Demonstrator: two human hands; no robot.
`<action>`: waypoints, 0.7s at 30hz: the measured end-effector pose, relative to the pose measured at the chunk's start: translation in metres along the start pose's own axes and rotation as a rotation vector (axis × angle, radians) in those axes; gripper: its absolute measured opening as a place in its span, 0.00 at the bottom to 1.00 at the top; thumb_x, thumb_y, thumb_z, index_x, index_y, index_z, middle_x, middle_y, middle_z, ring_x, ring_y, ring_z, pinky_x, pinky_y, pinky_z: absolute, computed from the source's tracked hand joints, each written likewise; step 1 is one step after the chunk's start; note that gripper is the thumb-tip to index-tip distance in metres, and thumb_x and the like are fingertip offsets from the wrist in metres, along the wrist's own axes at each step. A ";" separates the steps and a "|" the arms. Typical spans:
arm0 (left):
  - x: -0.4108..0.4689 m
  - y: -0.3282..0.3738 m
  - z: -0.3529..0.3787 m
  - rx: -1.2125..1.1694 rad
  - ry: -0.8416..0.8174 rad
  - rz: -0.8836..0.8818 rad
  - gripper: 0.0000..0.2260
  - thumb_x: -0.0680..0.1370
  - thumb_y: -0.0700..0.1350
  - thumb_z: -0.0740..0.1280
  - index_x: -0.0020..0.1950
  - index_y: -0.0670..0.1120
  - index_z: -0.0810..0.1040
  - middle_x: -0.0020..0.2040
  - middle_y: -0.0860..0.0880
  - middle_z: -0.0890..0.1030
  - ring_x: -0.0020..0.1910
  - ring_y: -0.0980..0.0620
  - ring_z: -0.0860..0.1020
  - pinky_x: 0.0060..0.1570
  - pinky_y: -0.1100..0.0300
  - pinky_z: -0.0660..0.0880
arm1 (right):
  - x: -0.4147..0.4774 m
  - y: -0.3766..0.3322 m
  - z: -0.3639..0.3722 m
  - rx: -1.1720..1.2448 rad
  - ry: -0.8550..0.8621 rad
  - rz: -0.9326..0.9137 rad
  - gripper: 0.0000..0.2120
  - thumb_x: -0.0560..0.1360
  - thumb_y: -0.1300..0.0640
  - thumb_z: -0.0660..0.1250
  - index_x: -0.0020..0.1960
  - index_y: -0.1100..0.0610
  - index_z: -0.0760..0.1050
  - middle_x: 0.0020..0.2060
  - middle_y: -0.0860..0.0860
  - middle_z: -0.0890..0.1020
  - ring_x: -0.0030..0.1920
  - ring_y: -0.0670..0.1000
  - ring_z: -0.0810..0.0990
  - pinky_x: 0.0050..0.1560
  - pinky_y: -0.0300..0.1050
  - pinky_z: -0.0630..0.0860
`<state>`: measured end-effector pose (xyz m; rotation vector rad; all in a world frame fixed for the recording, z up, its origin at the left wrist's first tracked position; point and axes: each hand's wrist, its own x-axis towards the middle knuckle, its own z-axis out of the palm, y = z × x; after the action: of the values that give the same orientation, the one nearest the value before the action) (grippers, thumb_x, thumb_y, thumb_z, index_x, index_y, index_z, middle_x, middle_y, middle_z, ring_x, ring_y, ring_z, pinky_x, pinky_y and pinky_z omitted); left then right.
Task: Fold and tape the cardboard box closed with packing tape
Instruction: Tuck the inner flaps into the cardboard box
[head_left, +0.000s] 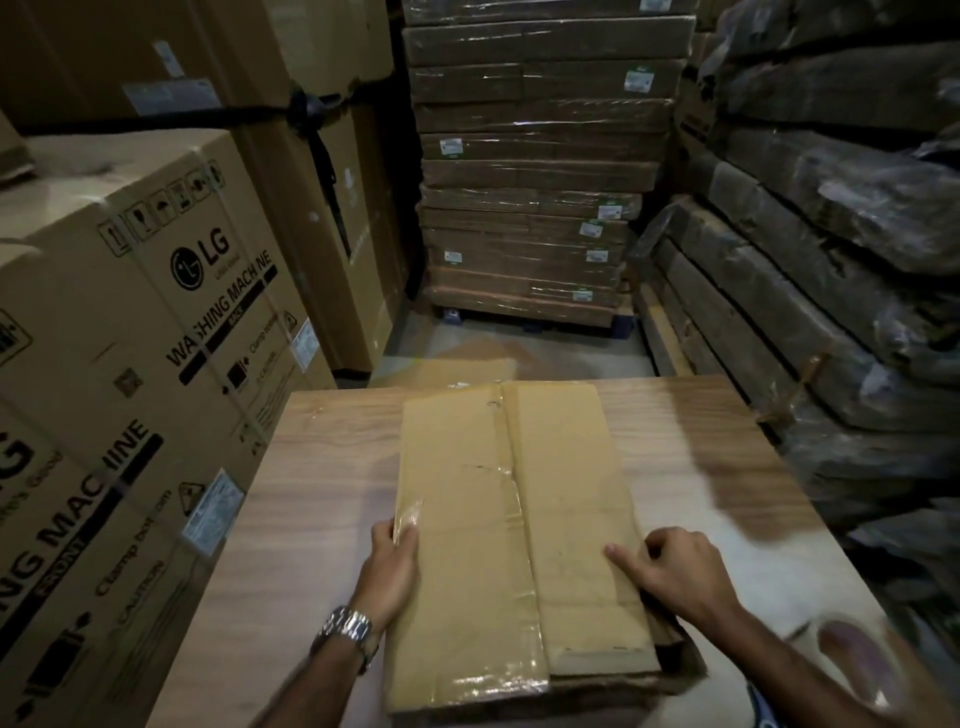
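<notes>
Left hand (390, 569) is gripping the cardboard box (467, 467) at the near edge of the desk (322, 493); right hand (678, 577), fingers curled, is apparently pinching its right flap.

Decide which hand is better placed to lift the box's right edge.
Right, probably: on the cardboard box, the right hand curls fingers at its right edge; the left hand grips the left edge.

Your left hand (390, 564) shows only its thumb on the cardboard box (467, 519) — the fingers are hidden past its left edge. Low on the right, a pinkish shape (852, 654) is too blurred to name.
</notes>
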<state>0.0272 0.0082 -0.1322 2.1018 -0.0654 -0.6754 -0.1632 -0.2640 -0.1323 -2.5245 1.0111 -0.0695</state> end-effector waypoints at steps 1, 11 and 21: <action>0.002 0.004 -0.002 0.030 0.000 0.016 0.13 0.83 0.54 0.54 0.64 0.50 0.63 0.54 0.46 0.77 0.48 0.45 0.76 0.48 0.56 0.70 | 0.000 0.001 0.001 0.011 -0.001 0.001 0.30 0.67 0.29 0.65 0.26 0.54 0.64 0.22 0.50 0.75 0.27 0.50 0.75 0.28 0.46 0.66; -0.020 0.001 -0.009 0.080 -0.057 0.072 0.18 0.83 0.54 0.55 0.73 0.51 0.62 0.63 0.45 0.77 0.55 0.45 0.77 0.51 0.59 0.69 | -0.022 -0.009 0.004 -0.102 0.224 -0.001 0.19 0.72 0.37 0.65 0.40 0.54 0.75 0.40 0.52 0.80 0.44 0.57 0.78 0.41 0.48 0.72; -0.078 -0.025 -0.013 0.095 -0.156 0.217 0.16 0.82 0.53 0.58 0.69 0.59 0.61 0.61 0.58 0.76 0.59 0.56 0.76 0.55 0.65 0.68 | -0.076 -0.075 0.023 0.340 -0.004 -0.175 0.23 0.70 0.38 0.66 0.57 0.51 0.79 0.38 0.42 0.81 0.45 0.47 0.77 0.49 0.41 0.73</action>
<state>-0.0380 0.0555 -0.1116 2.0901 -0.4140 -0.7138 -0.1658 -0.1564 -0.1150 -2.2908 0.7060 -0.2643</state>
